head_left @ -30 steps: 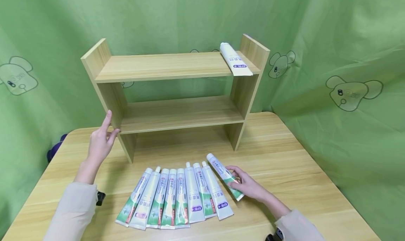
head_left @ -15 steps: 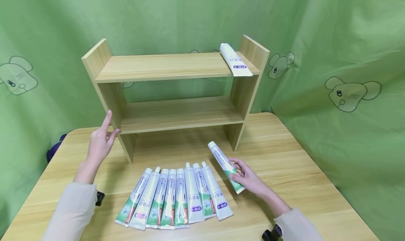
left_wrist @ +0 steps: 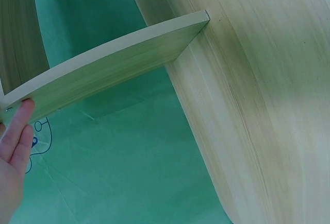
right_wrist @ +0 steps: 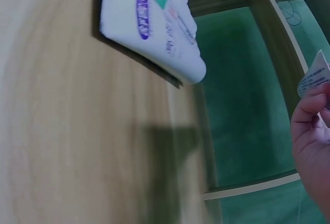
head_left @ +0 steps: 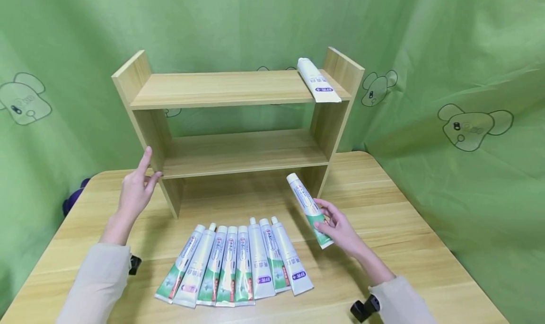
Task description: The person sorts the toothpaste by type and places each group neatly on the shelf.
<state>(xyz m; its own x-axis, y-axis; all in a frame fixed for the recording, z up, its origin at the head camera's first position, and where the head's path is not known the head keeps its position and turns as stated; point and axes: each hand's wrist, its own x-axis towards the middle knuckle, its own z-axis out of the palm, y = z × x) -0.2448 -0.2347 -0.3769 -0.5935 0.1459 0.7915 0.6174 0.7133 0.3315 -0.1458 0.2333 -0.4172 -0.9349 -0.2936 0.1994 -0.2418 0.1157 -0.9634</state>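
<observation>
"Where's your toothpaste tube [head_left: 307, 204]?"
"Above the desk [head_left: 383, 205], my right hand [head_left: 337, 229] pinching its green half (my left hand [head_left: 134, 194] touches the shelf [head_left: 247, 151], fingers straight). I should grip lightly, avoiding dents."

"What stands in the way of your right hand [head_left: 336, 225]?"
"Ahead, the right panel [head_left: 328, 125] of a pale wooden open shelf unit [head_left: 225, 86]; to my left, 8 fanned, flat-ended white toothpaste tubes [head_left: 243, 267] printed green or purple."
"Any passage?"
"Through the front, above or below the middle board [head_left: 242, 153]. Up top, 1 white-and-purple tube [head_left: 317, 80] blocks the right end; I see room left of it."
</observation>
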